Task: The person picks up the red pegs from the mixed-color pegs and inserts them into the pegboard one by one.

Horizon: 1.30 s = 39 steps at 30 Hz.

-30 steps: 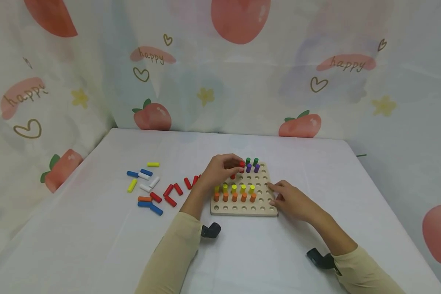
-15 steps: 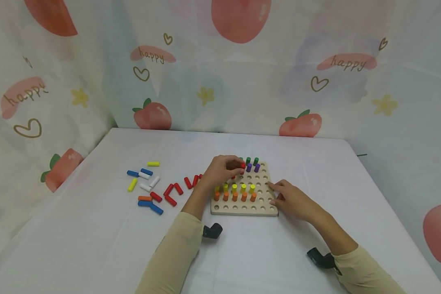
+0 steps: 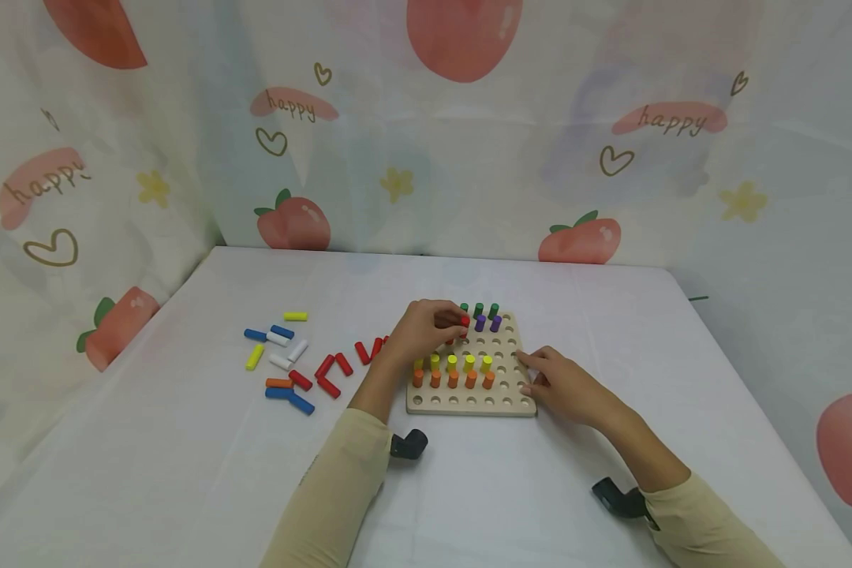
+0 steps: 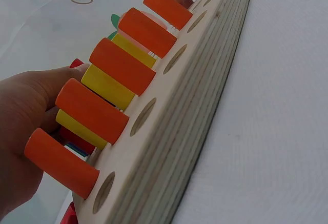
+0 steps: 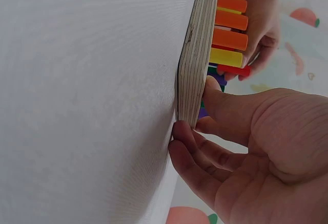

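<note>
Lowering a red peg (image 3: pixel 465 323) a shade toward the pegboard (image 3: pixel 468 408) compared with a second ago, pinched upright between the thumb and bent fingers of the left hand (image 3: pixel 426 327), with no gap left around it. Baring more of the green pegs (image 3: pixel 479 311) behind. Suggesting, from so slight a drop, a fitting near its finish; impossible to tell, with the left hand across the spot, whether seated in a hole or just above one. Standing just left of the purple pegs (image 3: pixel 480 323), apart from them, and just right of a second red peg (image 3: pixel 450 341), partly hidden below the fingers. Gripping the pegboard's right edge with the right hand (image 3: pixel 557 386), with thumb at the upper rim and fingers curled loosely against the side, apparently to steady it. Upright nearer the front: yellow pegs (image 3: pixel 452 363) and orange pegs (image 3: pixel 453 379). Scattered to the left on the counter (image 3: pixel 497 489): loose red pegs (image 3: pixel 329 387), white pegs (image 3: pixel 280 362) and blue pegs (image 3: pixel 301 403).
</note>
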Available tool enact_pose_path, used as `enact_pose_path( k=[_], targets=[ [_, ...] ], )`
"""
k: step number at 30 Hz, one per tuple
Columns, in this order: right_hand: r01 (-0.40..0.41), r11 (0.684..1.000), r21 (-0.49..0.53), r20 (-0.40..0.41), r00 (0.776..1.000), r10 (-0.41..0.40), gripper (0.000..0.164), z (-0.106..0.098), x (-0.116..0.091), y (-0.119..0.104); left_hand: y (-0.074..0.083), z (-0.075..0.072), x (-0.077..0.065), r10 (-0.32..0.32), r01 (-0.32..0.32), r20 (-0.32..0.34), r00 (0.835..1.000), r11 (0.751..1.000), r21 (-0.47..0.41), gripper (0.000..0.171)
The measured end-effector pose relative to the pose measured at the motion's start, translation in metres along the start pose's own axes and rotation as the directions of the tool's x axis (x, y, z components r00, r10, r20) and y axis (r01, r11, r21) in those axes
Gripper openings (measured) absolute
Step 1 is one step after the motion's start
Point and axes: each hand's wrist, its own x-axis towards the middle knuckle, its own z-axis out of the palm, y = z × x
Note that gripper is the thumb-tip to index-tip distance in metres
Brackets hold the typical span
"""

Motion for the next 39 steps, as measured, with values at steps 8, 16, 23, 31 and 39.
enact_pose_path(
  k=[8,16,23,31,39],
  targets=[
    [-0.001,1.000,0.002,0.002,1.000,0.001,0.058,-0.0008,0.0011,-0.0003,-0.0024,0.0024,0.0015,-0.002,0.002,-0.007,1.000,0.999,0.036,0.019],
    [0.004,1.000,0.004,0.001,1.000,-0.004,0.057,0.0002,0.0016,0.0013,-0.0049,0.0028,0.0010,0.010,-0.010,-0.008,1.000,0.999,0.048,0.019],
    [0.007,1.000,0.005,0.004,1.000,-0.007,0.057,0.0004,0.0013,0.0001,-0.0062,0.0033,-0.0001,-0.017,0.019,-0.026,1.000,0.998,0.061,0.019],
    [0.005,1.000,-0.002,0.005,1.000,-0.005,0.057,-0.0007,0.0012,-0.0006,-0.0072,0.0069,0.0019,-0.005,0.009,-0.048,0.999,0.996,0.092,0.015],
    [0.000,1.000,-0.004,0.008,1.000,0.000,0.058,0.0011,0.0010,0.0023,-0.0069,0.0075,0.0004,-0.009,0.010,-0.017,1.000,0.995,0.095,0.017]
  ],
)
